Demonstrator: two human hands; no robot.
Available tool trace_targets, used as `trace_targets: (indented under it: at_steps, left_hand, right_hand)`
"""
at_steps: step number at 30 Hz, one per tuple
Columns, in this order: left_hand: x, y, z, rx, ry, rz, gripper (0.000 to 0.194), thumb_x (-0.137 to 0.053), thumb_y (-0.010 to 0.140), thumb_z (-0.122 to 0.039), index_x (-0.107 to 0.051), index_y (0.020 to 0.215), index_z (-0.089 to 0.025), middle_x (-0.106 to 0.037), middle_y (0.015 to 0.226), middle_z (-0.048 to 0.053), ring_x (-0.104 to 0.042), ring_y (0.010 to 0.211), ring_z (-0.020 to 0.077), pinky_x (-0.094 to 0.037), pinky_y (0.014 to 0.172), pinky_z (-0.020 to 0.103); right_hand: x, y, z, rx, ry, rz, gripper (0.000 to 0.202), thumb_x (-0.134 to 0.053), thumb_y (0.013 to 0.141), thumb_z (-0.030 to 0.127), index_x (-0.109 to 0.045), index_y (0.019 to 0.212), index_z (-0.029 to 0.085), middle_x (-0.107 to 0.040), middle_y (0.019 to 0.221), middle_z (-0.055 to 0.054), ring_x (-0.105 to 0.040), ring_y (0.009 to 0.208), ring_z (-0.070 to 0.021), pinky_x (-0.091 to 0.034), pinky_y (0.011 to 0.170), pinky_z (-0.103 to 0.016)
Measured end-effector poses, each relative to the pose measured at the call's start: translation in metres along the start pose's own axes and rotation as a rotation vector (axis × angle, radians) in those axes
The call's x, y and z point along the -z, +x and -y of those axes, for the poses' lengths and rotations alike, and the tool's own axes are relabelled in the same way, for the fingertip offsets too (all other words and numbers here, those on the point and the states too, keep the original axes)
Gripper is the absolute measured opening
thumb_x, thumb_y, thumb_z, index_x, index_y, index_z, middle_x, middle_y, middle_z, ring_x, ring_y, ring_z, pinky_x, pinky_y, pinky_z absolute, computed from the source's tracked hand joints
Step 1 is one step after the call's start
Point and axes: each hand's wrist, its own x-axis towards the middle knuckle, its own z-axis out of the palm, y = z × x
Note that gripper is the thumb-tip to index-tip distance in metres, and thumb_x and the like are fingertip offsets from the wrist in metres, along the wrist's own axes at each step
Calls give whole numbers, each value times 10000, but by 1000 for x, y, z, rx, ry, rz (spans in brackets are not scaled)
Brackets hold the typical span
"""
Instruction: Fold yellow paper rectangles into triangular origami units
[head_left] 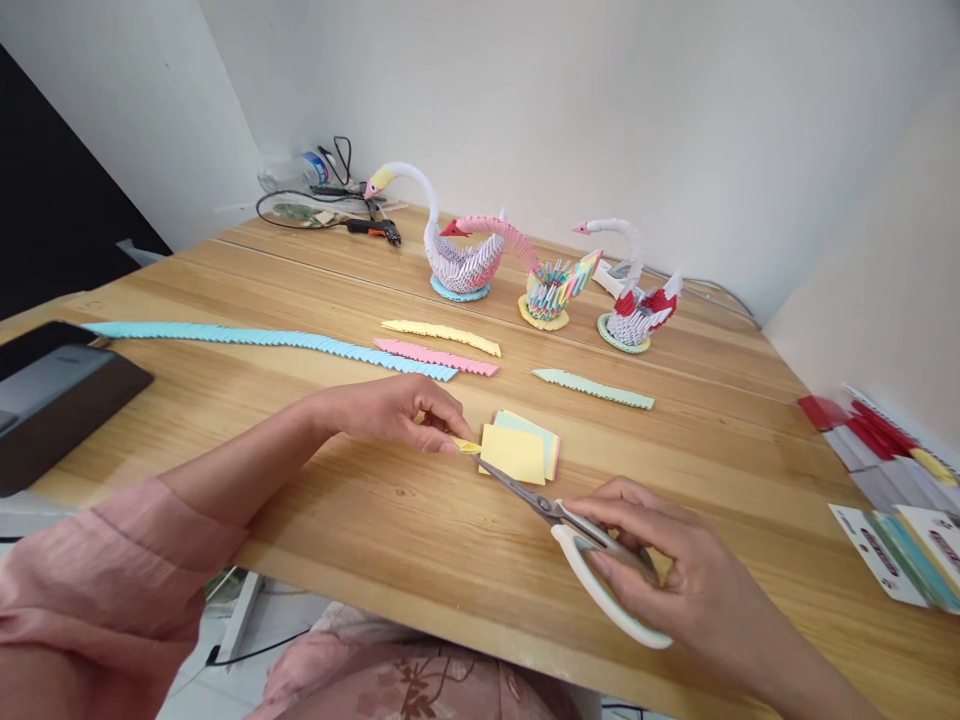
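Head view, centre of the frame: the left hand (409, 412) pinches a small folded yellow piece (466, 446) between thumb and fingertips, and right of centre the right hand (664, 550) grips white-handled scissors (551, 508), blades nearly together. Their tips point at the yellow piece; whether they touch it, I cannot tell. Just beside it, a flat yellow sheet (514, 455) lies over a pale green sheet (536, 430), with a pink edge showing beneath. These look unfolded, so the small piece seems partway through shaping while that paper is unused. Farther up the frame lie ridged strips that appear fully assembled: a long blue strip (277, 336) running left, a yellow strip (441, 336), a pink strip (436, 357) and, to the right, a green strip (596, 388). None is joined to a body. Along the upper middle stand three swans that look complete, each on a coloured base: a large white swan (465, 262), a pink-necked swan (551, 290) and a red-and-white swan (637, 315). Packs of coloured paper (900, 550) sit at the right edge, and a dark device (75, 400) at the left.
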Motion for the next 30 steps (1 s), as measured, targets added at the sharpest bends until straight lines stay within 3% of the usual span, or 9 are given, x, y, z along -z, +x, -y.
trace_targets:
  at_steps: [19,25,27,30]
  left_hand:
    - [-1,1,-1,-8,8,1,273,-563,850,-301,-672,1022,-119,-633,805,55,-535,679,110,-402,615,173]
    - [-4,2,-1,-17,69,-49,214,-595,814,-239,-667,987,-134,-638,828,45,-542,711,109,-397,639,176]
    - [-5,3,-2,-34,116,-97,196,-601,800,-214,-665,965,-129,-642,830,47,-540,716,110,-395,648,182]
    - [-5,3,-2,-50,159,-121,192,-600,794,-202,-664,955,-119,-647,833,51,-546,722,113,-396,660,192]
  right_hand:
    - [-1,-2,-3,4,-30,1,296,-534,816,186,-632,1077,284,-660,927,-19,-624,810,-137,-510,709,-229]
    - [-5,0,2,87,-121,-39,304,-492,855,213,-602,1137,250,-616,1039,-79,-601,903,-185,-496,786,-310]
    - [-6,5,6,19,-52,-14,294,-497,854,231,-615,1122,251,-622,1032,-73,-602,890,-187,-497,768,-306]
    - [-7,11,9,-239,233,143,282,-496,865,325,-628,1097,235,-659,921,-51,-617,764,-160,-499,612,-243]
